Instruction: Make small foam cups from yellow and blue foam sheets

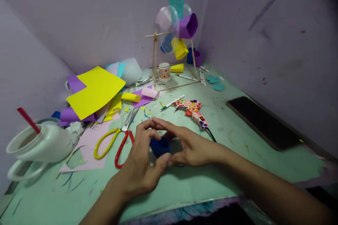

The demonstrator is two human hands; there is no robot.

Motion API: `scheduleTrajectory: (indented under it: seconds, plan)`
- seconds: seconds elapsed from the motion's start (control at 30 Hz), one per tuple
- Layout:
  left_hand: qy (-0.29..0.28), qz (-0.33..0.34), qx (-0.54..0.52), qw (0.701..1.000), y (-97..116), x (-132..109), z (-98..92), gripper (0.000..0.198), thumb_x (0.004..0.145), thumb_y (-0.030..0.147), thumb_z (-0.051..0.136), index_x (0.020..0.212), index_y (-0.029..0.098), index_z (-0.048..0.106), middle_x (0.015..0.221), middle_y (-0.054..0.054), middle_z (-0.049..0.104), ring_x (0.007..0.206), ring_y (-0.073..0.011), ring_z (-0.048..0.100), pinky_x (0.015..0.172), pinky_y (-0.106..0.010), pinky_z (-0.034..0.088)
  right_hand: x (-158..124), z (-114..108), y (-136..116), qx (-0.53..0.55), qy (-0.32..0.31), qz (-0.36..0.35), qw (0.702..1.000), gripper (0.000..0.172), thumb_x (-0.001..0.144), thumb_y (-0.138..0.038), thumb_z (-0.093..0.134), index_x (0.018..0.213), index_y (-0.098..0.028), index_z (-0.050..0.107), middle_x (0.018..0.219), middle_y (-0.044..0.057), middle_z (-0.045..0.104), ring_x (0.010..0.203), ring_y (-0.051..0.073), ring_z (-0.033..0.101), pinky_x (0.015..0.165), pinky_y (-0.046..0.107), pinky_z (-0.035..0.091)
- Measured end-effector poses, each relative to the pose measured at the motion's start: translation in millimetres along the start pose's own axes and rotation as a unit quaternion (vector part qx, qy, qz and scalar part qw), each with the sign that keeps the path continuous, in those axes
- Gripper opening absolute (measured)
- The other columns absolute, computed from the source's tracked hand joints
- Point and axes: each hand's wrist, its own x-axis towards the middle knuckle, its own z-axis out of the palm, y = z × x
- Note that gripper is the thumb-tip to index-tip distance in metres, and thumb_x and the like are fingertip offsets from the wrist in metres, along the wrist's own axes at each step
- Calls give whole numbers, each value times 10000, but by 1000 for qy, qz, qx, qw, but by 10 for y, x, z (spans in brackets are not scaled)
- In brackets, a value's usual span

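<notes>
Near the front of the table, my left hand (149, 158) and my right hand (188, 146) curve around a small dark blue rolled paper piece (160, 146). Fingertips of both hands meet above it, and the thumbs meet at its near side. The fingers partly hide the piece and where they press on it. Just left of my left hand lie scissors (124, 135) with one yellow and one red handle, blades slightly apart. Beyond my right hand rests a flower-patterned glue gun (194, 112) with a black cord.
A stick frame (155, 56) carries a wheel with coloured paper cups (186, 26) at the back. Yellow paper (96, 91) tops a pile at left, behind a white cup (42, 144) with a red stick. A phone (261, 121) lies right. Markers (173, 102) and paper rolls (150, 93) are scattered mid-table.
</notes>
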Motion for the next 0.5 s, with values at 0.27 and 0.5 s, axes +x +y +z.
scheduleTrajectory:
  seconds: [0.27, 0.5]
  plan:
    - [211, -108, -145, 961, -82, 2, -34, 187, 858, 287, 461, 1030, 215, 442, 1057, -54, 484, 1025, -182, 494, 890, -354, 425, -63, -20, -60, -136, -67, -25, 988, 618, 736, -265, 719, 1298, -291, 461, 1355, 70, 481, 1244, 221, 443, 1033, 394, 349]
    - [215, -248, -233, 915, -138, 9, -136, 131, 815, 284, 498, 907, 196, 529, 844, -7, 598, 732, -129, 572, 621, -262, 454, -156, -18, -132, -270, -78, 19, 959, 576, 682, -322, 749, 1170, -269, 448, 1104, 73, 611, 984, 232, 601, 836, 349, 479]
